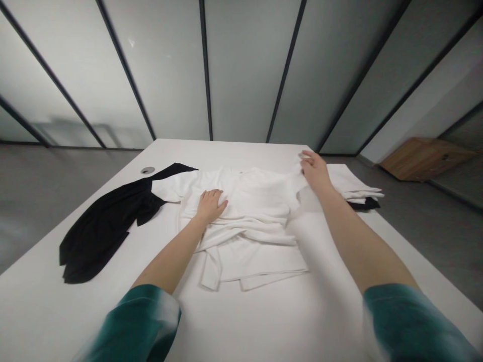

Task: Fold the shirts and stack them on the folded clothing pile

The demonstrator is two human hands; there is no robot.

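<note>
A crumpled white T-shirt (249,221) lies spread on the white table (264,322), its lower part bunched in folds. My left hand (210,205) rests flat on the shirt's middle, fingers apart, holding nothing. My right hand (314,172) is at the shirt's far right shoulder, its fingers pinching the sleeve edge. To the left, a black garment (105,231) lies loosely with its end trailing towards the far table edge, and the white sleeve overlaps it. Right of my right hand sits a stack of folded white clothes (350,183), with dark cloth (366,204) beneath.
A round cable grommet (148,170) is set in the table near the far left. Grey floor (45,201) lies beyond the table edges. A flat wooden box (426,158) stands on the floor at the right, and frosted glass panels (245,75) run behind the table.
</note>
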